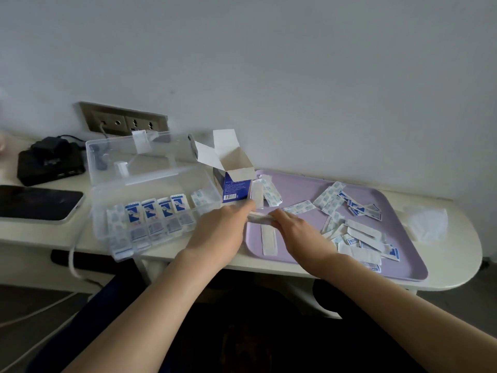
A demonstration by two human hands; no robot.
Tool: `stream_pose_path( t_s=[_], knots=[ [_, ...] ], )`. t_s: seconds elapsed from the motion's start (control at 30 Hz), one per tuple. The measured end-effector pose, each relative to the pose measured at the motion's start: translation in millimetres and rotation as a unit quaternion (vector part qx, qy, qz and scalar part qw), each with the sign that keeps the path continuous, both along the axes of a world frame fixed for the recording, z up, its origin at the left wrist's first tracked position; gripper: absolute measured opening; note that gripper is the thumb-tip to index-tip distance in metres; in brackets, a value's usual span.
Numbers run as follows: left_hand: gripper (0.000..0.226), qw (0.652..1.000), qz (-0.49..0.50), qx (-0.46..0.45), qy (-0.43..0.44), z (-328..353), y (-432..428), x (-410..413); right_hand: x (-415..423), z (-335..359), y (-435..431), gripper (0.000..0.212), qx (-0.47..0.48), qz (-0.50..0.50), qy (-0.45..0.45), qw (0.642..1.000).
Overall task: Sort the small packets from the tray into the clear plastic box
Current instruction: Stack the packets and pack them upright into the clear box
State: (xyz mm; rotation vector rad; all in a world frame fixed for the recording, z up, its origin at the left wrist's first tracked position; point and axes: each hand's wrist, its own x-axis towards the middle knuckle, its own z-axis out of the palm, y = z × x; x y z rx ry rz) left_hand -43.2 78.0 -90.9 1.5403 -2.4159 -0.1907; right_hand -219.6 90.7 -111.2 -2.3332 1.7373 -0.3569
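Observation:
A lilac tray lies on the desk's right half with several small white and blue packets scattered over it. A clear plastic box stands open to its left, with a row of packets standing along its front. My left hand and my right hand meet over the tray's left edge. Together they hold a small bundle of white packets by its two ends. One white strip lies flat on the tray just below the bundle.
An opened blue and white carton stands between box and tray. A phone lies at the left, with a black charger block and a wall socket behind. A clear wrapper rests at the desk's right end.

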Motion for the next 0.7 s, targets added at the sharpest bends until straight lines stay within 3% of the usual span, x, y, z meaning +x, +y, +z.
stream_pose_path(
  t_s=[0.17, 0.33, 0.43, 0.7],
  knots=[
    [0.015, 0.997, 0.022, -0.066, 0.014, 5.5, 5.5, 26.9, 30.7, 23.9, 5.6, 0.033, -0.046, 0.051, -0.058, 0.996],
    [0.010, 0.993, 0.057, -0.072, 0.080, 18.1, 12.4, 61.8, 66.4, 39.2, 0.2, 0.020, -0.097, 0.091, -0.031, 0.991],
    [0.008, 0.984, 0.092, -0.079, 0.127, 22.3, 15.1, 87.5, 92.7, 45.8, -7.0, 0.048, -0.144, 0.110, -0.025, 0.983],
    [0.006, 0.968, 0.142, -0.129, 0.162, 22.8, 14.6, 139.1, 158.9, 58.2, -29.8, 0.026, -0.105, 0.155, -0.045, 0.981]
  ],
)
